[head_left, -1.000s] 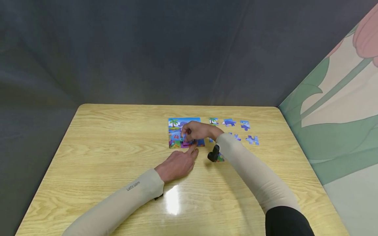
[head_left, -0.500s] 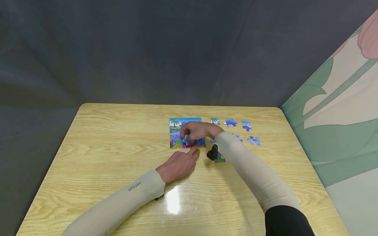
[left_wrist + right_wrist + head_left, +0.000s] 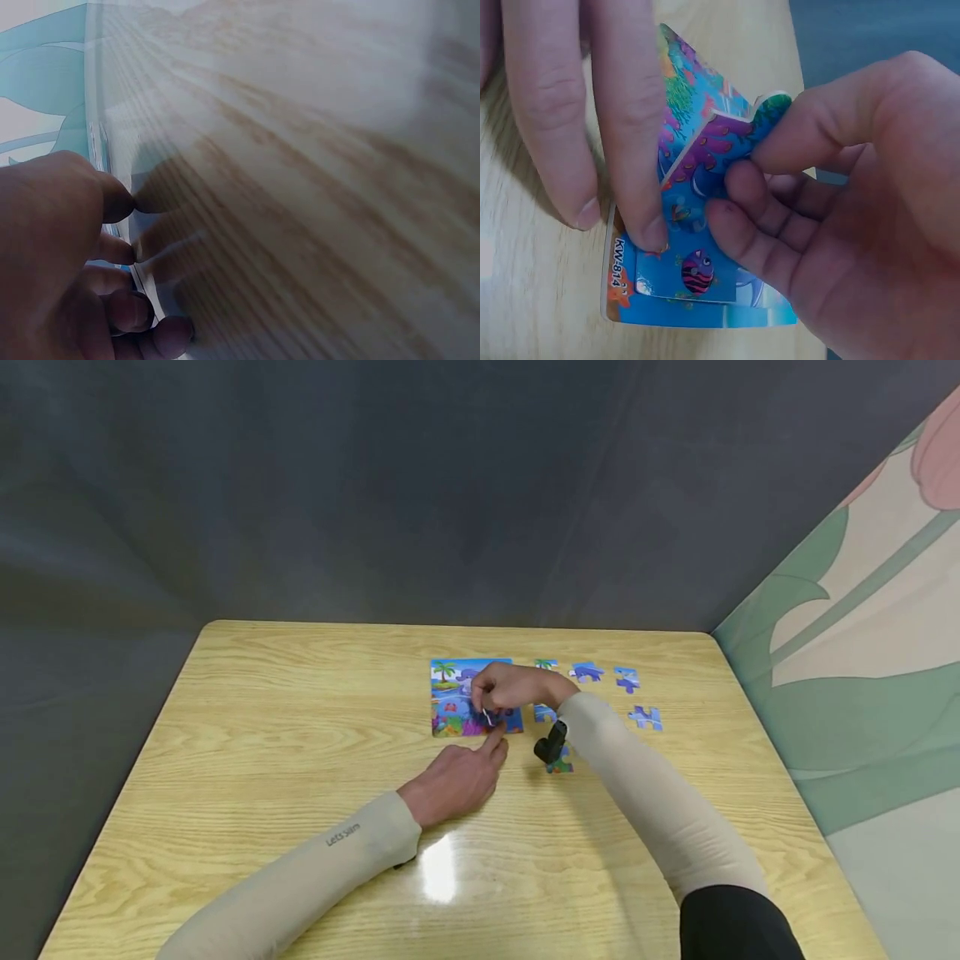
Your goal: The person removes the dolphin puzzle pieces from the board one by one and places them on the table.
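A sea-themed puzzle board (image 3: 448, 708) lies toward the back of the table. Over its lower right part, my right hand (image 3: 506, 686) pinches a puzzle piece (image 3: 709, 150) with purple coral and a green knob. In the right wrist view this piece is tilted up, its pale edge showing. Below it, a piece with a striped fish (image 3: 697, 271) lies on the board. From the near side, my left hand (image 3: 453, 781) reaches in, its extended index finger (image 3: 634, 165) pressing on the fish piece. The left wrist view shows this hand low along the tabletop, its fingertips partly seen.
Right of the board lie several loose pieces: a palm tree piece (image 3: 545, 665), a dolphin piece (image 3: 587, 672), blue pieces such as one at the right (image 3: 646, 718), and a green piece (image 3: 559, 767) nearer. My right forearm passes over this area. A dark curtain (image 3: 450, 502) hangs behind the table.
My right hand has shifted slightly right, and the piece in it has gone from showing its printed face to tilted nearly edge-on. My left hand stays in place against the board.
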A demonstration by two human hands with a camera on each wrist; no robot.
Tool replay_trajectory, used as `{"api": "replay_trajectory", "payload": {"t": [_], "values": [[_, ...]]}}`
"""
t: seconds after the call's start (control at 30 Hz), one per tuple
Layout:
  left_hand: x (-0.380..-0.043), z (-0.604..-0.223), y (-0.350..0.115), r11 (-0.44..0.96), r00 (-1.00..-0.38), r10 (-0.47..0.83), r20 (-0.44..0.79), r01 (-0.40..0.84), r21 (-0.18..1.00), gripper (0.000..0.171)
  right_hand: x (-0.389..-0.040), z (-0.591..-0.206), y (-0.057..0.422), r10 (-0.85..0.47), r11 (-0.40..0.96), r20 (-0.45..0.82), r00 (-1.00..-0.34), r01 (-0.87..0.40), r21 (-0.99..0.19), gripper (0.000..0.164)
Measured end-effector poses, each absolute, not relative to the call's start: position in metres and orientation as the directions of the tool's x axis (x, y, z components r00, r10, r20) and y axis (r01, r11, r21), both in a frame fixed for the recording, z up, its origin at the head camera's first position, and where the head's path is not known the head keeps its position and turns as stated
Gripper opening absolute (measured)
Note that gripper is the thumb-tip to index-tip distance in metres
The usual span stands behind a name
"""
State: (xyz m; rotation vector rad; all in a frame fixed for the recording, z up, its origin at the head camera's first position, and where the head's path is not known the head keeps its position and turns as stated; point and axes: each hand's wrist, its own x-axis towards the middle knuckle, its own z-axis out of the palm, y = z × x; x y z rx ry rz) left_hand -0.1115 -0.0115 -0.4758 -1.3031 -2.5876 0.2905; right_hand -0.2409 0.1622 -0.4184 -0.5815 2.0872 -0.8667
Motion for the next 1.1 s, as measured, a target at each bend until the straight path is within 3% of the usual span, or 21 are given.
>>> {"api": "replay_trajectory", "payload": {"t": [0.27, 0.5, 0.57, 0.73, 0.9, 1.1], "values": [[-0.110, -0.474, -0.012, 0.577, -0.584, 0.808, 0.080, 0.757, -0.306, 0.043, -0.242, -0.424, 0.166, -0.637, 0.609, -0.470, -0.611, -0.025, -0.792, 0.026], [-0.110, -0.479, -0.013, 0.593, -0.575, 0.803, 0.159, 0.739, -0.319, 0.043, -0.237, -0.411, 0.140, -0.665, 0.720, -0.530, -0.526, -0.264, -0.641, 0.024], [-0.110, -0.478, -0.012, 0.594, -0.575, 0.802, 0.160, 0.742, -0.311, 0.042, -0.238, -0.411, 0.136, -0.660, 0.731, -0.541, -0.521, -0.282, -0.621, 0.022], [-0.112, -0.477, -0.009, 0.581, -0.584, 0.808, 0.080, 0.765, -0.278, 0.045, -0.246, -0.422, 0.137, -0.642, 0.716, -0.492, -0.587, -0.230, -0.660, 0.016], [-0.114, -0.478, -0.008, 0.564, -0.579, 0.814, 0.045, 0.771, -0.296, 0.043, -0.253, -0.432, 0.137, -0.633, 0.618, -0.360, -0.685, -0.168, -0.768, 0.012], [-0.116, -0.478, -0.009, 0.549, -0.567, 0.823, 0.044, 0.772, -0.321, 0.041, -0.252, -0.420, 0.150, -0.615, 0.552, -0.305, -0.728, -0.121, -0.825, 0.016]]}}
